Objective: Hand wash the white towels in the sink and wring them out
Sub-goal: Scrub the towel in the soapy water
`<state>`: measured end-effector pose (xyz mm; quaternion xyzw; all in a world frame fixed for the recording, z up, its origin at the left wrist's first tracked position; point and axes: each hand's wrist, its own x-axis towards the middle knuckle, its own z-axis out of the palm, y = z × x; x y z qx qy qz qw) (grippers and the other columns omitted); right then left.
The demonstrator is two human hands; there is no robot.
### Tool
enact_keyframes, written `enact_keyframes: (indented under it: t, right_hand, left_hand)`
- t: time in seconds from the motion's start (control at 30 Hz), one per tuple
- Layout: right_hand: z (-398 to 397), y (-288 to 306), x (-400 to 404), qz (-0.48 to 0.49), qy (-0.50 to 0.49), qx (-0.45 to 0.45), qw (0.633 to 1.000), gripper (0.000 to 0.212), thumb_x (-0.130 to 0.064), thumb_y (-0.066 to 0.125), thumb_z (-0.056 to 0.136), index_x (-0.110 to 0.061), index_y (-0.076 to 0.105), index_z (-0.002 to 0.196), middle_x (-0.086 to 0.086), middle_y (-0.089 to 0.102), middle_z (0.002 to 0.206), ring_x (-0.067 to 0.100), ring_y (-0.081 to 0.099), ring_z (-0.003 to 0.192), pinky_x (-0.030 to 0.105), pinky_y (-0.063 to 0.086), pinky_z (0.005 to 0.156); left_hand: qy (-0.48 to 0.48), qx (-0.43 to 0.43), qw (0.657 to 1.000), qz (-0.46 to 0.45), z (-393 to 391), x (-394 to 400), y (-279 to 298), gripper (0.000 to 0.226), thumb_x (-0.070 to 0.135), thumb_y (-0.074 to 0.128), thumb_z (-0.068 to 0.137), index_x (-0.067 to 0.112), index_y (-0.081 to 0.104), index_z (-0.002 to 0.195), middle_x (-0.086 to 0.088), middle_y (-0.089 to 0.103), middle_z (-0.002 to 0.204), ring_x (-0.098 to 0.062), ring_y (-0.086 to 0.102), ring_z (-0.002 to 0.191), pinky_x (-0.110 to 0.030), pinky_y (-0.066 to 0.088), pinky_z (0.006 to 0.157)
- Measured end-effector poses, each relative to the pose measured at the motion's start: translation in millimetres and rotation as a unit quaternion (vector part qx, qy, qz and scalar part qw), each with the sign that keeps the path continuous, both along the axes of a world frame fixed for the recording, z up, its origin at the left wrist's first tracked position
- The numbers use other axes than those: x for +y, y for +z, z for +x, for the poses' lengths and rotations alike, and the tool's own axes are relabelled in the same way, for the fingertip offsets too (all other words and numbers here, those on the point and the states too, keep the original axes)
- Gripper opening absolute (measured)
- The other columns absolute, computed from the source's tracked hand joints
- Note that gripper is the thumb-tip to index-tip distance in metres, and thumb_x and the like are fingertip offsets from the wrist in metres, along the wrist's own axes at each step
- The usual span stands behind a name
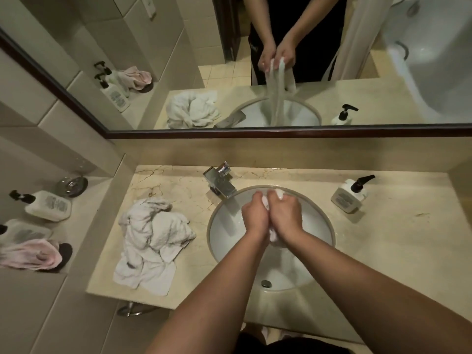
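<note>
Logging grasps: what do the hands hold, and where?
Both the left hand and right hand grip one towel at its upper end, over the sink.

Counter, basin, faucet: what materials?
Counter: beige veined stone, likely polished marble, with brown veins and sheen. Basin: glossy white, probably glazed ceramic. Faucet: mirror-bright, likely chromed metal. Towel pile: looped white terry cloth.

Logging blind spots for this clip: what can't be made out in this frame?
- Held white towel: mostly hidden by the left hand and right hand, head view.
- Soap bottle label: too small to read.
- Bottle at the left: cut off by the frame edge.
- Water flow from the faucet: cannot tell.
</note>
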<state>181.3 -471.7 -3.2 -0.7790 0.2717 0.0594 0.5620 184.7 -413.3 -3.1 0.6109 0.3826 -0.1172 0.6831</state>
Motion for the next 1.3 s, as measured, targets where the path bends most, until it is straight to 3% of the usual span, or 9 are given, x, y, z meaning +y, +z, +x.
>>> enact_keyframes:
  t: [0.13,0.3,0.5,0.67,0.87,1.03,1.13,1.2,1.3]
  right_hand:
    - [-4,-4,8,0.006,0.032,-0.003,0.999,0.037,-0.034,0.055,0.095,-0.008,0.07,0.073,0.011,0.071,0.071,0.029,0.069,0.069,0.036,0.053,0.063]
    - [16,-11,-10,0.049,-0.083,0.037,0.995,0.034,-0.031,0.053,0.095,-0.008,0.067,0.075,0.013,0.071,0.079,0.033,0.068,0.077,0.035,0.05,0.066]
    - [-1,-10,13,0.035,0.003,0.014,0.999,0.04,-0.04,0.054,0.092,-0.009,0.069,0.072,0.011,0.072,0.073,0.031,0.07,0.07,0.04,0.056,0.064]
    - [28,-10,-7,0.076,-0.103,0.056,0.99,0.036,-0.035,0.053,0.094,-0.011,0.061,0.069,0.011,0.072,0.078,0.033,0.069,0.077,0.042,0.055,0.073]
    - [-4,3,19,0.06,0.008,0.019,0.998,0.037,-0.036,0.055,0.096,-0.011,0.068,0.073,0.009,0.071,0.071,0.027,0.069,0.067,0.034,0.05,0.06]
    - [24,-6,-6,0.074,-0.117,0.054,0.989,0.033,-0.03,0.052,0.095,-0.009,0.063,0.073,0.013,0.071,0.077,0.036,0.069,0.08,0.036,0.05,0.067]
    - [9,-8,6,0.079,-0.079,0.054,0.992,0.034,-0.035,0.053,0.092,-0.008,0.068,0.081,0.013,0.073,0.082,0.035,0.07,0.081,0.039,0.054,0.072]
    - [-5,-6,20,0.051,-0.024,0.038,0.998,0.039,-0.044,0.052,0.089,-0.01,0.07,0.082,0.012,0.073,0.081,0.032,0.07,0.077,0.039,0.055,0.072]
    - [0,-4,13,0.045,-0.046,0.021,0.998,0.037,-0.037,0.054,0.095,-0.007,0.069,0.079,0.013,0.072,0.079,0.032,0.069,0.075,0.037,0.054,0.068]
  left_hand:
    - [0.028,0.004,0.999,-0.025,10,7,-2,0.034,0.032,0.057,0.098,0.012,0.062,0.072,-0.004,0.066,0.07,-0.015,0.061,0.057,-0.024,0.046,0.054]
    - [-0.03,-0.006,0.999,-0.041,-3,-12,-1,0.032,0.029,0.058,0.097,0.015,0.061,0.069,0.0,0.058,0.056,-0.015,0.053,0.05,-0.021,0.039,0.049]
    - [0.023,0.021,0.999,-0.007,14,8,-3,0.034,0.029,0.055,0.1,0.013,0.059,0.069,-0.001,0.059,0.063,-0.006,0.055,0.044,-0.015,0.04,0.041]
    - [-0.013,0.01,0.998,-0.058,3,-10,-1,0.029,0.033,0.059,0.094,0.013,0.067,0.074,-0.009,0.067,0.072,-0.022,0.062,0.062,-0.029,0.048,0.064]
    - [0.04,0.011,0.999,-0.02,20,14,0,0.032,0.026,0.051,0.103,0.013,0.058,0.075,-0.001,0.059,0.068,-0.002,0.057,0.043,-0.012,0.039,0.039]
    - [-0.026,0.004,0.999,-0.046,3,-7,-3,0.034,0.034,0.056,0.097,0.015,0.061,0.068,-0.009,0.063,0.066,-0.023,0.059,0.067,-0.031,0.045,0.066]
    - [-0.012,0.001,1.0,0.009,7,0,-3,0.027,0.03,0.055,0.1,0.017,0.061,0.077,-0.004,0.063,0.068,-0.021,0.06,0.064,-0.021,0.046,0.06]
    - [0.01,0.0,1.0,0.017,12,10,-2,0.027,0.023,0.049,0.104,0.017,0.058,0.079,0.004,0.06,0.062,-0.005,0.056,0.055,-0.009,0.04,0.046]
    - [-0.007,0.012,1.0,-0.018,6,7,-2,0.032,0.028,0.05,0.102,0.018,0.057,0.072,0.0,0.061,0.065,-0.01,0.056,0.055,-0.018,0.046,0.055]
